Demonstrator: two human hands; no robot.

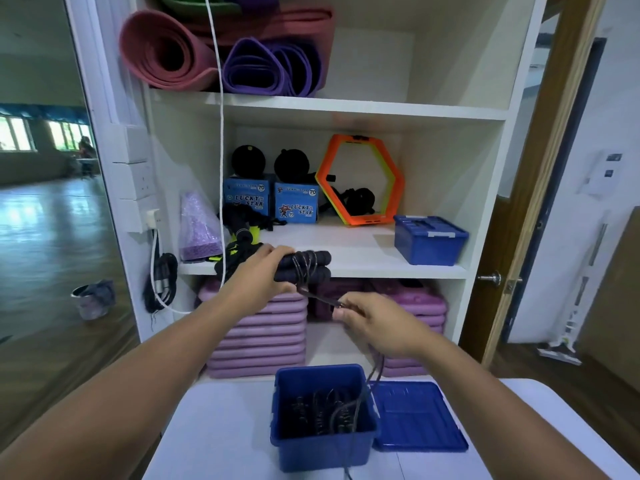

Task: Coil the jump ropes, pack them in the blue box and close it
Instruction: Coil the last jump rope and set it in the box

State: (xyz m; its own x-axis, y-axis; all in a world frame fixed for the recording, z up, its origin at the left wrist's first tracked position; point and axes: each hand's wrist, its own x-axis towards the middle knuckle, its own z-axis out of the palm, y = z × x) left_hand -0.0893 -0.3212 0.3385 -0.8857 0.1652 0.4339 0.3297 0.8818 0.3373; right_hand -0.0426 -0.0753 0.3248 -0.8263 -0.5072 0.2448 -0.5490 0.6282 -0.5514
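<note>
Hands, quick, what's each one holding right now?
Left hand: grips the black jump rope handles.
Right hand: pinches the cord of that rope.

Left hand (263, 271) gripping handles (311, 266), right hand (377, 323) pinching cord (322, 298), blue box (287, 445) open

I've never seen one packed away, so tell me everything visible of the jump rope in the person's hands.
The black jump rope has two thick, foam-looking handles held together, one above the other, before the white shelf unit. The left hand grips them. Its thin dark cord is wound several turns round both handles, then runs to the right hand, whose fingers pinch it. The rest hangs down to the open blue plastic box.
</note>
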